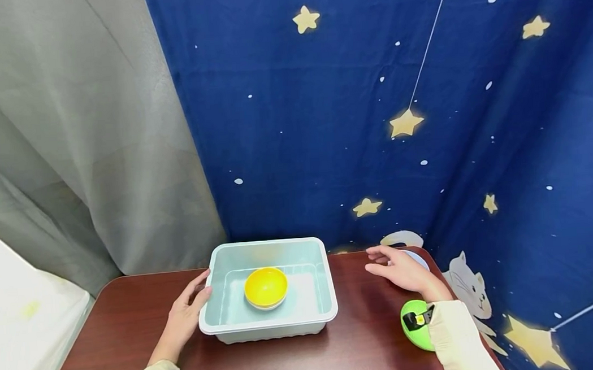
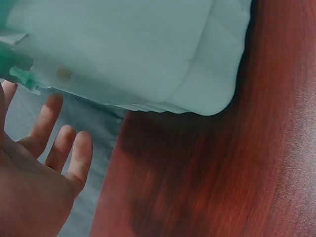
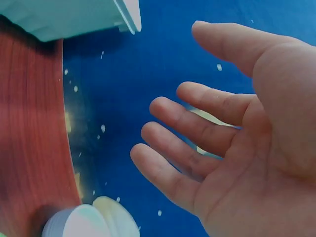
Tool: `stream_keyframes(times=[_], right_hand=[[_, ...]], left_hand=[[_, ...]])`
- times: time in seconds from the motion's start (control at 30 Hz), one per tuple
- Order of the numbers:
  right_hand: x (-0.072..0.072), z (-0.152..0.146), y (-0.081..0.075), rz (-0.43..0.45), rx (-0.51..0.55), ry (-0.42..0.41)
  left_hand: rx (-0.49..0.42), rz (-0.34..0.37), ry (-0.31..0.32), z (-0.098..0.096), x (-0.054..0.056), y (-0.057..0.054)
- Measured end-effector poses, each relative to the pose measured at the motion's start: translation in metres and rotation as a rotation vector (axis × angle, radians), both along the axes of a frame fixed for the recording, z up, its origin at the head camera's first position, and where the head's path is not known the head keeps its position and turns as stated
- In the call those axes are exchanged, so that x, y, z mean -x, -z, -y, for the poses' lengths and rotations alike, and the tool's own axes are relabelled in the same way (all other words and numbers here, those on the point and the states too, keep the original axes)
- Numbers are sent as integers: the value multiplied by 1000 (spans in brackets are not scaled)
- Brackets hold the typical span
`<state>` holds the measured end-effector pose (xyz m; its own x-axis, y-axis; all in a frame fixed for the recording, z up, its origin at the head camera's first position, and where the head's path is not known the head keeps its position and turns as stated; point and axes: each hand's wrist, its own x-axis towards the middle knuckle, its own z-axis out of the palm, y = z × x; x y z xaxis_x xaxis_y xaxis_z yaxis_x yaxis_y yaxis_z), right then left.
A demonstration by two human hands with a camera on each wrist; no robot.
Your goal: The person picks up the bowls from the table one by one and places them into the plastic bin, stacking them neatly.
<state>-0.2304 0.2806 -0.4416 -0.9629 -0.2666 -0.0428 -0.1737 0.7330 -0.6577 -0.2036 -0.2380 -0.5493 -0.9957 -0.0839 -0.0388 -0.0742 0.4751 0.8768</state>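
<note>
A pale blue-green plastic basin [image 1: 272, 332] stands on the table. Inside it a yellow bowl [image 1: 266, 286] is nested in a white bowl [image 1: 266, 308]. My left hand [image 1: 184, 310] is at the basin's left side, fingertips and thumb right at the rim. In the left wrist view its fingers [image 2: 83, 155] extend loosely beside the outer wall. To the right of the basin, my right hand [image 1: 401, 269] hovers palm inward with relaxed fingers and holds nothing. Partly hidden behind it is a light blue bowl [image 1: 418, 258]. A green bowl [image 1: 413, 336] lies under the right wrist.
The brown wooden table [image 1: 282, 364] ends at a blue star-patterned curtain [image 1: 294, 151] behind it. A grey curtain [image 1: 79, 136] hangs at the back left. White cloth [image 1: 24, 315] lies beyond the table's left edge.
</note>
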Motion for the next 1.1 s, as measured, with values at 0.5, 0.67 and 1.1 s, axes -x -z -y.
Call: stream_keyframes(times=[0.5,0.67,1.1], right_hand=[[-33,-30,17,-28,-23,143],[-44,-36,23,-35,-51,207],[-69,-53,55,-25,-99,375]], left_hand=[[62,-4,12,8,3,-5],[27,-22,14,5,4,-3],[14,-49,11,3,4,-1]])
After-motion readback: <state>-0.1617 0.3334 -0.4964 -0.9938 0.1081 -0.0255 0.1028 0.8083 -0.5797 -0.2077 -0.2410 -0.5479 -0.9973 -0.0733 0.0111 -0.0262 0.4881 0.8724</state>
